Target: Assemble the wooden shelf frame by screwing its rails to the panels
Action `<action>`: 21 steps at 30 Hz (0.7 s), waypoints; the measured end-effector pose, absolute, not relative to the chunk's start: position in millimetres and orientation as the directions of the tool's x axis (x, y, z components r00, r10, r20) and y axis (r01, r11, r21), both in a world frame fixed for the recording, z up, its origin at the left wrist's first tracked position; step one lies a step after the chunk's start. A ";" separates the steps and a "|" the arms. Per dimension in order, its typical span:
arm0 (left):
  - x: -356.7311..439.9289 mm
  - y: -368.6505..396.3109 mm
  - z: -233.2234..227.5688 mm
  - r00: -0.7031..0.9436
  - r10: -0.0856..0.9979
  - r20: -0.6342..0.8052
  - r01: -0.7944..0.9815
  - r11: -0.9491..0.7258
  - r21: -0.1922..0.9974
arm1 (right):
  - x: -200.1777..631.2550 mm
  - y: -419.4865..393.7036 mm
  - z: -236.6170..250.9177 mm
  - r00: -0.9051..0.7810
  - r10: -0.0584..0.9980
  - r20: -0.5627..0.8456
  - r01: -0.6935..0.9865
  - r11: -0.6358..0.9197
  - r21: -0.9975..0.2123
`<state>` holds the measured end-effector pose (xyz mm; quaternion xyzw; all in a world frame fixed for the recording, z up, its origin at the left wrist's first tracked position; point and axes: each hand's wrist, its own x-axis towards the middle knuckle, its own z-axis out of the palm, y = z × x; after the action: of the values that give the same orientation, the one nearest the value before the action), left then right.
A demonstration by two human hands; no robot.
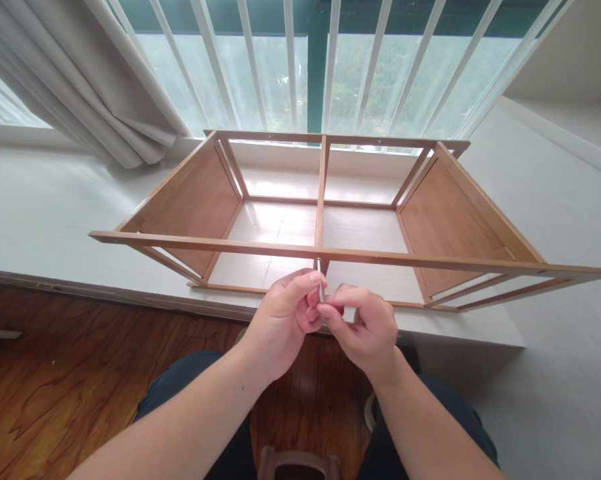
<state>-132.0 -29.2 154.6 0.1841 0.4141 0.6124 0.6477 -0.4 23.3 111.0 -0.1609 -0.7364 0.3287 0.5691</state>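
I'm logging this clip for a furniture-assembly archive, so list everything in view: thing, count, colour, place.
wooden frame: one, light brown, lying on the white ledge, its near rail just above the hands
side panels: two, brown wood, at the frame's left and right ends
metal tool: one, thin and silver, upright between both hands, its tip at the frame's near rail
ledge: one, white, under the window
curtain: one, off-white, top left
window bars: several, white, behind the frame
floor: dark brown wood, lower left
left hand: pinching the metal tool
right hand: fingertips on the tool's lower end
legs: dark trousers, bottom centre
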 end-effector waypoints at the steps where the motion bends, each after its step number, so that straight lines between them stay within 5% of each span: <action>1: -131.8 -29.6 155.2 -0.096 0.946 -0.309 -0.631 0.182 0.754 | -0.2 23.3 111.5 -0.301 0.608 0.734 -0.136 0.735 -0.664; 21: -131.7 -28.1 156.6 -0.059 0.940 -0.335 -0.686 0.206 0.698 | -2.5 22.9 97.7 -0.155 0.521 0.840 -0.030 0.847 -0.531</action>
<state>-131.7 -28.1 156.6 0.1597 0.3975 0.6097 0.6669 -2.5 22.9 97.7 -0.1686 -0.7275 0.2192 0.6279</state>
